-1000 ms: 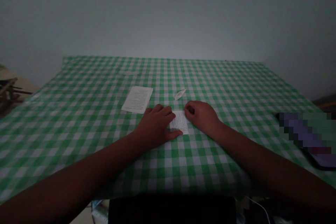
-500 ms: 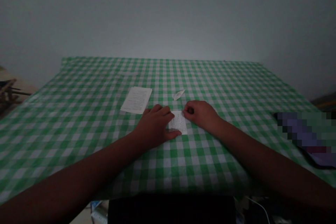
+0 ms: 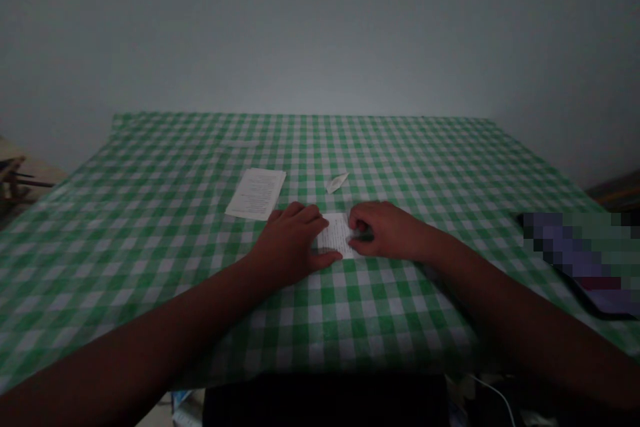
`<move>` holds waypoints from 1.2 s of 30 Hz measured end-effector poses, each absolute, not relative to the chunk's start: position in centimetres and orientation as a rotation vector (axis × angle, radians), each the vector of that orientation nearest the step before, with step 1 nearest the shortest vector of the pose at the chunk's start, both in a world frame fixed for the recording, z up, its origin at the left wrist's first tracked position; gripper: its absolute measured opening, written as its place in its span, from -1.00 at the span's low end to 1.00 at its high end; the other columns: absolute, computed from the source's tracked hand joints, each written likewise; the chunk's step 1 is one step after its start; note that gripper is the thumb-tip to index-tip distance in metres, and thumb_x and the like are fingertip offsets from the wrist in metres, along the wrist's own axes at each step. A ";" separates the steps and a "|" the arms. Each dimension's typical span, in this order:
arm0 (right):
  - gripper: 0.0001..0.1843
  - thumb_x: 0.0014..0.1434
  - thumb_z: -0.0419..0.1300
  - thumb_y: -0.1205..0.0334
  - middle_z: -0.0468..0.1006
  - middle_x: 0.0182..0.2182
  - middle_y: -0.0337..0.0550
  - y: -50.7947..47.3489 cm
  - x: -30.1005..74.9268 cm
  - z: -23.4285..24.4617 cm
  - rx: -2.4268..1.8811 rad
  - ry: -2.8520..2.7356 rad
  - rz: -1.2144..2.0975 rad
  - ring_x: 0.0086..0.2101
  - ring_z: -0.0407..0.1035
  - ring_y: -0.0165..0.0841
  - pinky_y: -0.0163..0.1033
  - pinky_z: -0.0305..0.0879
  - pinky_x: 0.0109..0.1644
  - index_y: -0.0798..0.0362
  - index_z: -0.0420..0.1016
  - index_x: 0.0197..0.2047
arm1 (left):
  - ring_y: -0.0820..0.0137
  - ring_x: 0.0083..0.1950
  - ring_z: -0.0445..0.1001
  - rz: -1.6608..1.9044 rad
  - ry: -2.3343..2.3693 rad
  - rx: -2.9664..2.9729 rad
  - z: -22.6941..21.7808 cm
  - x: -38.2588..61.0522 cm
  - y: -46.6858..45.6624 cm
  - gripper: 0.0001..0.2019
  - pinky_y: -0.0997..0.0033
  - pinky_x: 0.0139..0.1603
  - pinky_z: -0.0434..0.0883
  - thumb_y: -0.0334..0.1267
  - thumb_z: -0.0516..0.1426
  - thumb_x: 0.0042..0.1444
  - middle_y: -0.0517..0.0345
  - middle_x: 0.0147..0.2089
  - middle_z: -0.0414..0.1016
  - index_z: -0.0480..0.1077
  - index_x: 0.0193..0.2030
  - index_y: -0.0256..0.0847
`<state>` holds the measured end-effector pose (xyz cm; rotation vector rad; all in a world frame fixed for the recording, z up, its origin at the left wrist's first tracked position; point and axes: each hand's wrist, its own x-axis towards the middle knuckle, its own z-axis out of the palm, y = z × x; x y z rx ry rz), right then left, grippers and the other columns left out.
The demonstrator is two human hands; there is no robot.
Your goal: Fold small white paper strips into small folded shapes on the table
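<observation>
A small printed sheet of paper (image 3: 334,235) lies on the checked tablecloth between my two hands. My left hand (image 3: 290,240) rests on its left side, fingertips at the top edge and thumb stretched along the bottom. At the right edge is my right hand (image 3: 383,230), its fingers curled and its thumb held apart from them, touching or just over the paper. Beyond them lies a small folded piece of white paper (image 3: 337,182). A stack of printed sheets (image 3: 257,194) sits past my left hand.
The green and white tablecloth (image 3: 425,160) covers the table up to a plain wall (image 3: 320,33). On the right lies a phone-like device (image 3: 575,267) with a blurred screen. A thin pale strip (image 3: 241,143) is near the back left.
My right hand has moved down along the paper's right edge, and its thumb has parted from the fingers. My left hand stays in place on the sheet. The view has shifted slightly.
</observation>
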<state>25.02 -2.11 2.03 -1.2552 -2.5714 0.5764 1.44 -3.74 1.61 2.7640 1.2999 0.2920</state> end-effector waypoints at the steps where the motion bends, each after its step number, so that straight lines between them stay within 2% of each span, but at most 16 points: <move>1: -0.79 0.05 0.32 0.16 0.50 -0.36 -0.27 -2.2 24.9 2.1 -1.269 -2.576 0.575 -0.37 0.31 -0.41 -0.30 0.13 -0.30 0.03 0.41 -0.28 | 0.11 0.07 0.33 0.290 1.301 2.763 1.6 1.4 -3.8 -0.53 0.09 -0.01 0.32 0.13 0.22 0.10 0.08 0.01 0.45 0.42 0.03 -0.12; 8: -0.89 0.17 0.20 0.23 0.46 -0.43 -0.24 -1.3 23.5 1.1 -1.538 -2.402 0.392 -0.44 0.26 -0.43 -0.30 0.02 -0.39 0.06 0.40 -0.37 | 0.12 0.05 0.34 0.289 1.295 2.754 1.7 1.5 -3.7 -0.54 0.08 0.00 0.33 0.12 0.23 0.10 0.08 0.01 0.45 0.42 0.02 -0.14; 20: -0.87 0.08 0.24 0.24 0.46 -0.44 -0.24 -3.9 24.3 3.0 -1.213 -2.714 0.580 -0.38 0.31 -0.39 -0.26 0.12 -0.25 0.05 0.37 -0.43 | 0.11 0.08 0.33 0.303 1.296 2.748 1.7 1.5 -3.8 -0.54 0.08 0.03 0.33 0.11 0.23 0.10 0.07 0.03 0.45 0.42 0.03 -0.14; 27: -0.85 0.08 0.25 0.23 0.48 -0.44 -0.24 -3.7 24.0 2.6 -1.303 -2.599 0.601 -0.39 0.31 -0.38 -0.27 0.12 -0.31 0.03 0.35 -0.45 | 0.12 0.06 0.34 0.306 1.297 2.737 1.8 1.5 -3.8 -0.54 0.09 0.02 0.33 0.10 0.24 0.09 0.05 0.02 0.45 0.43 0.02 -0.12; 32: -0.94 0.11 0.24 0.25 0.48 -0.41 -0.27 -3.2 24.4 2.3 -1.239 -2.568 0.680 -0.40 0.31 -0.41 -0.29 0.13 -0.32 0.02 0.42 -0.34 | 0.11 0.05 0.35 0.297 1.282 2.737 1.8 1.5 -3.8 -0.55 0.09 0.02 0.33 0.10 0.23 0.10 0.04 0.01 0.45 0.43 0.02 -0.12; 36: -0.90 0.21 0.16 0.28 0.52 -0.29 -0.18 -2.4 23.9 1.6 -1.318 -2.478 0.491 -0.32 0.35 -0.37 -0.27 0.17 -0.26 0.04 0.48 -0.21 | 0.11 0.06 0.34 0.293 1.283 2.751 1.9 1.4 -3.7 -0.54 0.07 0.04 0.33 0.11 0.22 0.10 0.04 0.02 0.44 0.42 0.03 -0.14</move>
